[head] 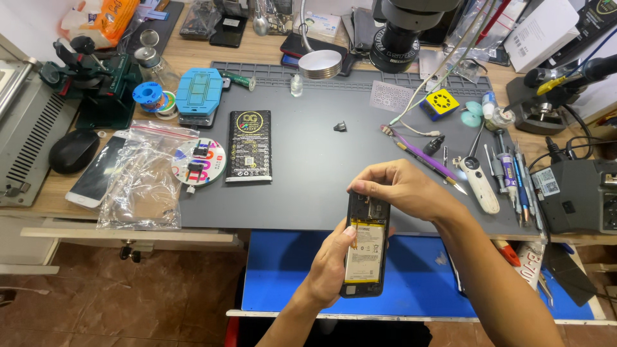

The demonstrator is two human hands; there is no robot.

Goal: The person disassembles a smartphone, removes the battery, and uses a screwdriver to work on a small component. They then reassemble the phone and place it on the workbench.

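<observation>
Head view: an opened phone (366, 247), light, rigid yet fragile, is gripped by its edges in the left hand (331, 260); its top end is pinched by right hand (402, 189).

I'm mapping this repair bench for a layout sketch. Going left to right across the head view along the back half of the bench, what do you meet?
Black mouse → clear zip bag → black battery pack → small black part → yellow cube → white-handled tool → grey station box.
</observation>
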